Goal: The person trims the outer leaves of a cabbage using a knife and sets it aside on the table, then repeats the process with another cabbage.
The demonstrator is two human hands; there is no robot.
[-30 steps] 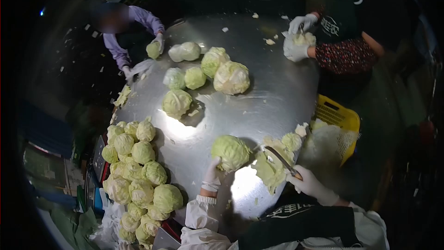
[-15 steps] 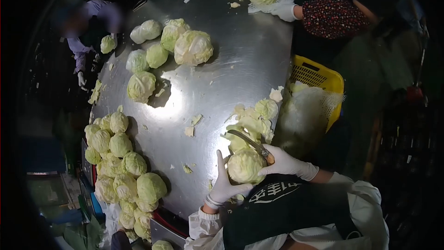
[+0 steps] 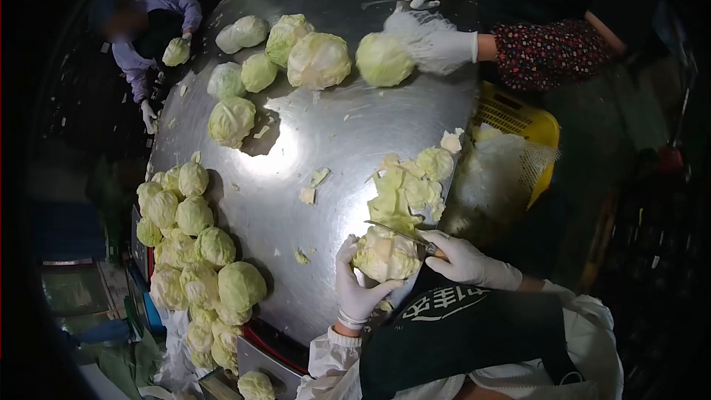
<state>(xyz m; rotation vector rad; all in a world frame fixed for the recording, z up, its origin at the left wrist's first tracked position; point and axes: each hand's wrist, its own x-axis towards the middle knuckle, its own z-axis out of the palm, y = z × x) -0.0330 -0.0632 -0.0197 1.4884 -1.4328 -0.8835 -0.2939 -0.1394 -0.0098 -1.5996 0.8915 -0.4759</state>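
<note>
Left hand [image 3: 361, 287] in white glove cups pale green round cabbage head [image 3: 385, 254] from below, at near edge of round shiny steel table [image 3: 333, 141]. Right hand [image 3: 463, 259], gloved, grips wooden-handled knife [image 3: 406, 234], blade lying across top of cabbage. Just beyond: heap of loose trimmed green leaves [image 3: 407, 185]. Right of table: yellow plastic basket [image 3: 522, 122]. Left edge: pile of whole cabbages [image 3: 192, 244]. Far side: co-worker's gloved hand [image 3: 437, 41] on another cabbage [image 3: 384, 59].
</note>
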